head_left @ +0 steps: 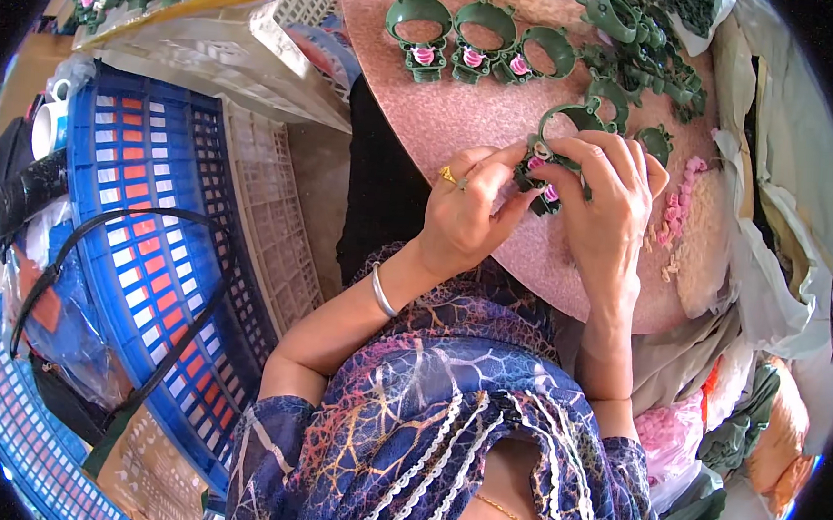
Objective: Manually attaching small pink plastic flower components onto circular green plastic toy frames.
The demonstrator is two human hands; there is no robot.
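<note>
Pinching a green plastic piece (542, 208), my left hand (468, 201) and right hand (613, 191) nearly closed.
Probably fitting its pink trim (550, 193); next calls for steady pressing.

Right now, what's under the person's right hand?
Below the right hand, parts of a green plastic piece with pink bits show at the fingertips, and the pink tabletop lies beneath. Whatever the palm and fingers cover can't be seen.

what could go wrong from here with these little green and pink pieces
The left hand and right hand pinch a small green piece between them, which might slip. If dropped, it could slide off the pink table, whose curved edge is nearby. The loose pink parts lie beside the right hand and could get scattered.
</note>
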